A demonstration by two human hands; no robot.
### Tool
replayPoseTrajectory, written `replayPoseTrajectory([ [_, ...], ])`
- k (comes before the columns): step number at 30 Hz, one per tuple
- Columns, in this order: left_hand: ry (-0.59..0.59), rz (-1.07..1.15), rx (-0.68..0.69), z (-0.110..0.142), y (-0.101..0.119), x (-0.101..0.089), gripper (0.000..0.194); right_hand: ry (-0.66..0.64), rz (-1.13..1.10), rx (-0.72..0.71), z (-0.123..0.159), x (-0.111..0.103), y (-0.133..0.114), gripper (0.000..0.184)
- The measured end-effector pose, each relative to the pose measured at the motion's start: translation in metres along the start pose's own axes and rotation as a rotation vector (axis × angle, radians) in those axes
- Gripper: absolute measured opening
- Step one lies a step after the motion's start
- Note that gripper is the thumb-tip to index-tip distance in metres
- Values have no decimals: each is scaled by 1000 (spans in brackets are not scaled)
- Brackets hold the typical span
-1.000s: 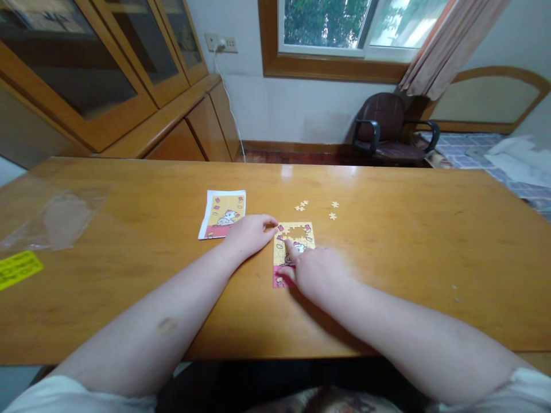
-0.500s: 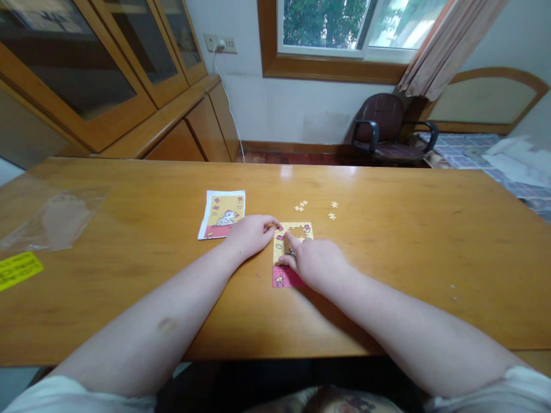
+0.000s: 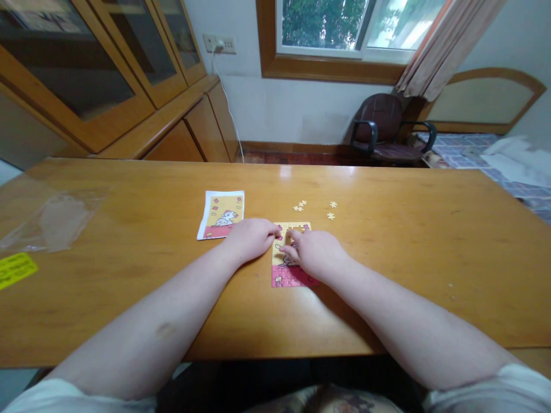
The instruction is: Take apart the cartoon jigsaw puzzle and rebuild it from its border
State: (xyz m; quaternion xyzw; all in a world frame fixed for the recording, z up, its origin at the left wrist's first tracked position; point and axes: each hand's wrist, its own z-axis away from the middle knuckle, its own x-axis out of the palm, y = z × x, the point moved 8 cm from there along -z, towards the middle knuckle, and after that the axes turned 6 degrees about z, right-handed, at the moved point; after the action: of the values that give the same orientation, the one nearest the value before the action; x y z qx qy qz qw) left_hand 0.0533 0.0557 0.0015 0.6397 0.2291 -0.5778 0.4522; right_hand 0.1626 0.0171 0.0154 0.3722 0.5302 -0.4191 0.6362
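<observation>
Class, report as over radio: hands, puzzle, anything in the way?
Left hand at left edge of puzzle. Right hand over puzzle, partly hiding it. Puzzle incomplete near far edge; loose pieces beyond.

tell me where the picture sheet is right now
In the head view, the picture sheet lies on the table left of the puzzle, its near right corner hidden behind the left hand.

Wood-framed window (image 3: 365,34) (greenery (image 3: 321,23) outside) in a pale wall (image 3: 275,109); dark armchair (image 3: 382,120) near a pink curtain (image 3: 447,46).
</observation>
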Motion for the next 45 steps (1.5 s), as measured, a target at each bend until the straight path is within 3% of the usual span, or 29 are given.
replayPoseTrajectory([
  [4,-8,5,-14,1,4,0,29,236,14,89,-14,-18,42,46],
  [9,-3,33,-33,1,3,-1,30,269,32,115,-30,-7,76,47],
  [14,6,44,-29,1,2,-1,33,195,7,77,-36,9,74,44],
  [23,39,103,-22,1,0,-3,32,362,-86,166,-35,4,94,32],
  [29,38,122,-27,1,0,-3,32,303,-100,162,-43,14,96,27],
  [45,34,146,-41,0,-2,-1,32,297,-149,152,-44,14,90,23],
])
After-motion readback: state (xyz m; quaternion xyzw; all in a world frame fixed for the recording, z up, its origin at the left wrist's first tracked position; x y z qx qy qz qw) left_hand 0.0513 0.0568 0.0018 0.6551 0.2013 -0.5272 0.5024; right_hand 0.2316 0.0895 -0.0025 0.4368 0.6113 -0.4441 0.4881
